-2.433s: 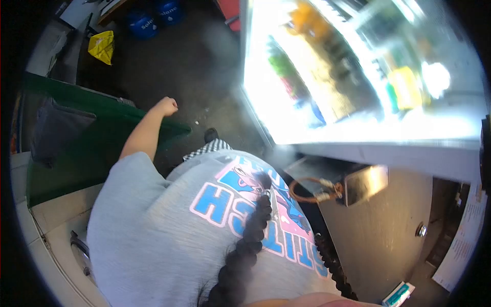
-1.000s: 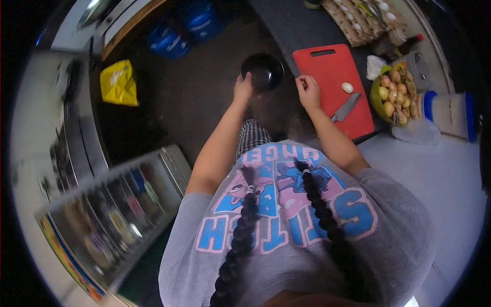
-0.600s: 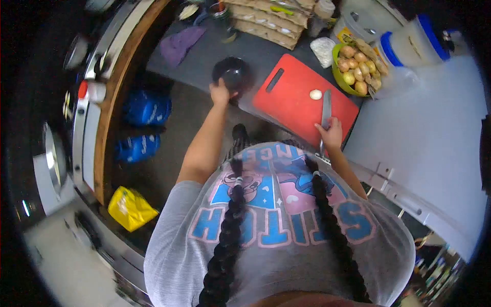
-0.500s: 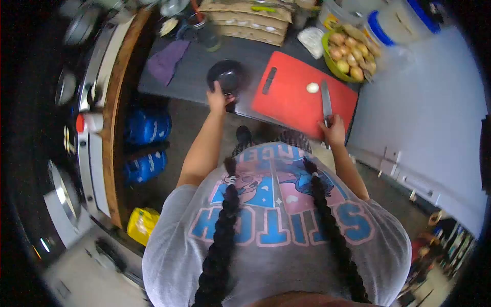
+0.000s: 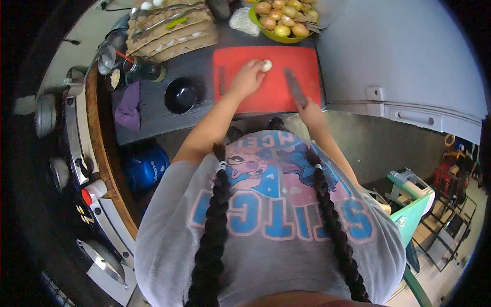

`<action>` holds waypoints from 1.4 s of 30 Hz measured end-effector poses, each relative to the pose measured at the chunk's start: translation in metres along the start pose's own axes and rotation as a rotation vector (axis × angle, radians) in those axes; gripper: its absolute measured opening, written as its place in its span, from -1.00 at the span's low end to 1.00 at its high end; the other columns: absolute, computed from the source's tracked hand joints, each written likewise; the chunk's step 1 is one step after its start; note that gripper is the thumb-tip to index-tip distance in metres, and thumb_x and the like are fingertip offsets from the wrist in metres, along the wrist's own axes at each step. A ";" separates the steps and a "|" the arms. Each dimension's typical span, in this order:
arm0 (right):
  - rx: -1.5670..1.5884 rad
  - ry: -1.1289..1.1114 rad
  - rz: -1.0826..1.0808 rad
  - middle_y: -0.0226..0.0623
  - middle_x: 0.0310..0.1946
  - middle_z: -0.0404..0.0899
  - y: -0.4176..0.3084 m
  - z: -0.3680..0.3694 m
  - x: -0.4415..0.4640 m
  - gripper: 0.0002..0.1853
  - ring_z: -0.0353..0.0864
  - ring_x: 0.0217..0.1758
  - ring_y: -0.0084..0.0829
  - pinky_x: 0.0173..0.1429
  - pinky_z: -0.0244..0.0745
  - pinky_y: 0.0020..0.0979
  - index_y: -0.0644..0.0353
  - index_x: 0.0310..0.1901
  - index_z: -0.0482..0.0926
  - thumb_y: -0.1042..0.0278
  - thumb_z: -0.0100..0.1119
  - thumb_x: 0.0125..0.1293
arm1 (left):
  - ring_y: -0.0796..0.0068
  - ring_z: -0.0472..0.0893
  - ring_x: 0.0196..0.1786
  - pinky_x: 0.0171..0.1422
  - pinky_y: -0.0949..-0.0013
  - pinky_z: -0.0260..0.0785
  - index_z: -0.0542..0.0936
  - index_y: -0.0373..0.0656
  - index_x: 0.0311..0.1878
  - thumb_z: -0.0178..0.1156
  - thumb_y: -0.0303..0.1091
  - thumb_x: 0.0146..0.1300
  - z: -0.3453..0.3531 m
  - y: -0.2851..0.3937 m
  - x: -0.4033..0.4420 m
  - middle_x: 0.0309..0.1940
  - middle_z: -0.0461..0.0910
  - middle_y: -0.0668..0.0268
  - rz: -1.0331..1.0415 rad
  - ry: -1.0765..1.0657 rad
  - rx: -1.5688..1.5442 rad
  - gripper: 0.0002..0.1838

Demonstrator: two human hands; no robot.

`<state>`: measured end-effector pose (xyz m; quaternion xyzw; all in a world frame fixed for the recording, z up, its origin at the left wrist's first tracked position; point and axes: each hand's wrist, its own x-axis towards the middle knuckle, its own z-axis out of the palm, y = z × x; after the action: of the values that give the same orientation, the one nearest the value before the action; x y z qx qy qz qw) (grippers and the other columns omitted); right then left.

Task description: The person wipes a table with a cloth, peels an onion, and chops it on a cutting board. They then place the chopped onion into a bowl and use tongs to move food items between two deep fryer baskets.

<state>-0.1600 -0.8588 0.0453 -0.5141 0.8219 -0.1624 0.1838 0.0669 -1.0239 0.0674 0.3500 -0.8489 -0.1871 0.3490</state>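
On the red cutting board, my left hand has its fingertips closed at a small white round item; it may be a peeled onion, but its kind is not certain. My right hand grips a knife by the handle at the board's near right side. The blade points away from me over the board, apart from the white item. A black bowl stands on the dark counter left of the board, with no hand on it.
Behind the board are a green bowl of onions, a white plastic bag and stacked egg cartons. A purple cloth and a glass jar lie to the left. A white appliance borders the right.
My left hand has let go of the black bowl and moved right to the white item. My right hand has raised the knife, now tilted. The view has shifted.
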 end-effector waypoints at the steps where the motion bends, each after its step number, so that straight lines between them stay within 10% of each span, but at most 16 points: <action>1: 0.018 -0.013 -0.050 0.22 -0.26 0.66 0.008 0.009 0.004 -0.59 0.65 -0.10 0.23 0.02 0.54 0.10 0.24 0.08 0.46 0.13 0.14 0.32 | -0.01 0.52 0.17 0.28 0.06 0.37 0.65 -0.14 0.00 0.17 -0.44 0.24 0.018 0.000 0.013 0.05 0.57 0.05 0.016 0.043 0.021 -0.74; 28: -0.159 -0.385 -0.240 0.24 -0.17 0.63 -0.059 -0.026 -0.008 -0.55 0.66 -0.05 0.20 -0.04 0.53 0.10 0.16 0.29 0.27 0.42 -0.06 0.37 | -0.07 0.54 0.12 0.22 0.03 0.39 0.63 -0.23 -0.04 0.13 -0.55 0.21 0.002 -0.006 -0.024 0.01 0.61 0.02 -0.026 -0.153 -0.033 -0.74; 33: 0.022 -0.501 0.009 0.26 0.06 0.58 -0.046 -0.007 0.007 -0.41 0.56 0.17 0.18 0.26 0.39 0.06 0.26 0.26 0.43 -0.06 -0.37 0.57 | -0.05 0.55 0.13 0.24 0.03 0.39 0.64 -0.21 -0.02 0.14 -0.55 0.21 0.008 -0.010 -0.023 0.04 0.62 0.04 -0.003 -0.155 -0.011 -0.73; 42: 0.145 -0.570 0.262 0.21 0.20 0.51 -0.056 -0.017 -0.006 -0.16 0.41 0.37 0.11 0.43 0.22 -0.06 0.28 0.25 0.50 -0.37 -0.49 0.50 | -0.03 0.56 0.12 0.22 0.05 0.41 0.64 -0.19 -0.03 0.18 -0.53 0.18 0.017 -0.021 -0.038 0.01 0.62 0.07 -0.043 -0.126 0.000 -0.73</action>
<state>-0.1214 -0.8754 0.0867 -0.4142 0.7828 -0.0450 0.4621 0.0839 -1.0097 0.0263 0.3557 -0.8616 -0.2160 0.2906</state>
